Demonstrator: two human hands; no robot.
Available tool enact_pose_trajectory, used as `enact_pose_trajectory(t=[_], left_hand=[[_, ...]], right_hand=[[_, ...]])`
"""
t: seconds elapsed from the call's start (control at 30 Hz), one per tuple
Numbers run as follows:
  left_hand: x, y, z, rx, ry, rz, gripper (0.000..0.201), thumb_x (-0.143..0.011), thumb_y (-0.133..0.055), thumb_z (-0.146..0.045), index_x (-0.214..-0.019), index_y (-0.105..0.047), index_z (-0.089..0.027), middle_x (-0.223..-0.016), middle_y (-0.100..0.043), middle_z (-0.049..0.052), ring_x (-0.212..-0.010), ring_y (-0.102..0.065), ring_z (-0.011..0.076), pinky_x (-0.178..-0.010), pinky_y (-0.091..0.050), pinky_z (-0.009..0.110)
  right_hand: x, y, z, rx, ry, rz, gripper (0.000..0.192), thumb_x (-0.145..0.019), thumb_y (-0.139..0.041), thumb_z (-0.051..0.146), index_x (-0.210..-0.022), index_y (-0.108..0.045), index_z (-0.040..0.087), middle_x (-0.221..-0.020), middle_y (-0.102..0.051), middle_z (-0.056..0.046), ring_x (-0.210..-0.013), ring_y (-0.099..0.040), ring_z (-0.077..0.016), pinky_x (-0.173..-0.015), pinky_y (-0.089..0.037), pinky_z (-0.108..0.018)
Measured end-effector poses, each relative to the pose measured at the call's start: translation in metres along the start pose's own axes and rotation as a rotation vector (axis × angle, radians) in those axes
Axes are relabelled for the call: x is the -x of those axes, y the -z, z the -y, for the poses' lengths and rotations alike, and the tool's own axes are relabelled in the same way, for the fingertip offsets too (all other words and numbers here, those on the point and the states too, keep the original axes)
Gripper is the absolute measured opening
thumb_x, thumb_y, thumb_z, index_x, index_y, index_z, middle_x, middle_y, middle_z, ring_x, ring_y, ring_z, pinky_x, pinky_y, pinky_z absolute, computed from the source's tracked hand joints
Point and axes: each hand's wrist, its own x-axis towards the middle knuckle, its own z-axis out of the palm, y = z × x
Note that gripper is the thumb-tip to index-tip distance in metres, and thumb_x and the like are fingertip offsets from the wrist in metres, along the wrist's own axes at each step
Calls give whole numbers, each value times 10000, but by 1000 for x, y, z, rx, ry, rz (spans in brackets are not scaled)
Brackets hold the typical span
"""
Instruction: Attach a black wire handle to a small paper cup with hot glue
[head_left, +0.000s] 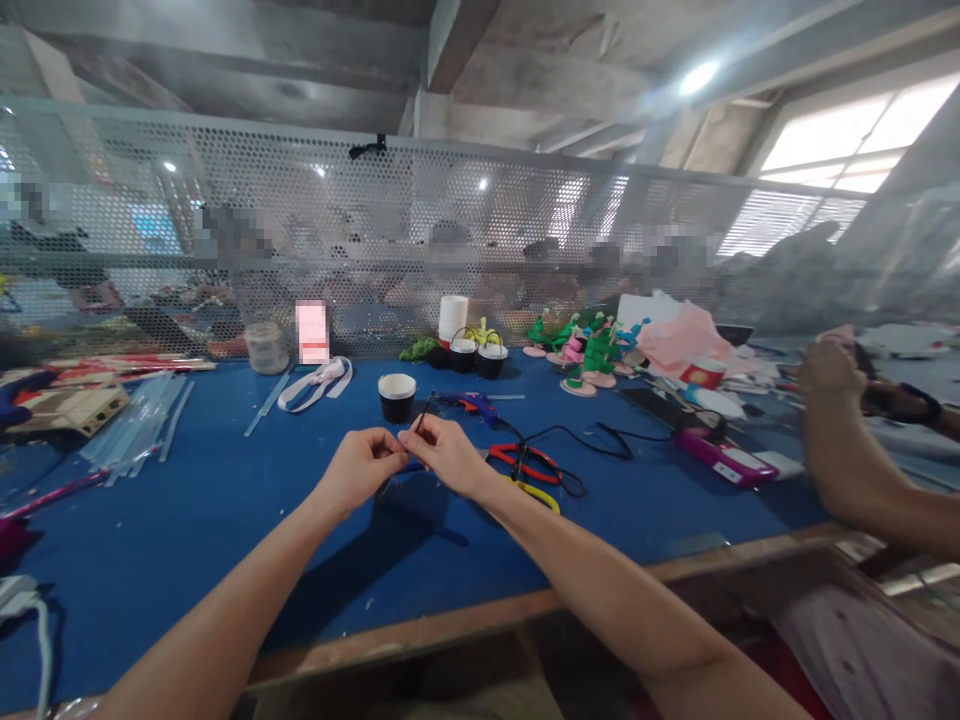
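My left hand [361, 468] and my right hand [448, 456] meet above the blue table, fingertips pinched close together. Between them is a thin black strip [425, 406], one end rising past my right fingers and a dark part showing below my left. Its middle is hidden by the fingers. Just beyond my hands stands a black-and-white paper cup [397, 398]. A blue glue gun [472, 405] lies behind my right hand. Pliers with red handles [525, 462] and a tool with yellow handles [538, 494] rest beside my right wrist.
Two cups with black handles [491, 358] stand near stacked white cups [454, 318]. Green figures [598, 350] are at back right, a purple device [724, 460] nearer. Clear glue sticks [139, 425] and a jar [267, 348] lie left. Another person's arm [847, 440] rests at right.
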Motion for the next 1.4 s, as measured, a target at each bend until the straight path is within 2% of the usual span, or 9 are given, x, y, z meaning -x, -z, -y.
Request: enact_pose_trajectory(t=[0.2,0.47,0.67,0.87,0.97,1.07,1.27,1.4], left_hand=[[1,5,-2,-48,-16,69,151,-586,-537,-282,-606,-514,-134,-423,-403,-73,-384,-310,49,-387,-209,182],[-3,2,1,-219,-99,-31,99,-584,-509,-231,-573,-542,-139,-417,-421,-65,-393,-323,61,-386,-228,180],[-15,-1,1,-311,-148,-45,113,-568,-514,-236,-567,-573,-140,-444,-473,-39,-431,-385,90,-423,-265,202],[-11,3,1,-123,-85,76,160,-602,-503,-286,-607,-543,-130,-497,-440,-48,-458,-342,72,-443,-251,197],[-8,9,4,-141,-111,148,177,-639,-472,-296,-640,-536,-132,-522,-441,-44,-466,-340,72,-450,-251,198],[-8,12,4,-292,-181,159,157,-661,-442,-260,-654,-537,-135,-535,-469,-29,-477,-371,84,-468,-275,204],[-7,6,-16,-837,-292,36,192,-691,-403,-183,-666,-592,-160,-616,-595,37,-549,-483,144,-512,-284,238],[-7,3,-23,-915,-301,-1,208,-704,-398,-191,-665,-600,-164,-595,-596,48,-549,-499,162,-503,-274,245]], right_hand=[[-1,2,-2,-58,-54,39,218,-727,-463,365,-630,-438,170,-456,-420,65,-391,-397,-66,-407,-330,-194],[-2,1,-6,72,5,-63,275,-714,-464,428,-602,-454,177,-449,-425,51,-429,-403,-88,-429,-320,-211],[-3,2,-8,77,-7,-128,300,-706,-469,442,-557,-441,184,-405,-389,52,-440,-388,-97,-430,-305,-216],[-4,2,-9,77,-18,-107,263,-728,-458,395,-579,-461,178,-408,-398,52,-443,-395,-97,-441,-304,-215],[-3,1,-8,90,-27,-83,259,-732,-460,385,-582,-473,174,-412,-405,52,-443,-393,-94,-444,-301,-214],[-3,0,-7,94,-28,-75,261,-727,-468,376,-558,-453,178,-404,-395,55,-441,-385,-92,-444,-297,-212],[-4,3,-9,111,-24,-97,240,-732,-452,352,-569,-451,176,-402,-389,58,-442,-380,-92,-446,-293,-210],[-5,3,-9,128,-28,-133,234,-734,-444,346,-580,-464,170,-424,-392,54,-453,-380,-91,-455,-295,-209]])
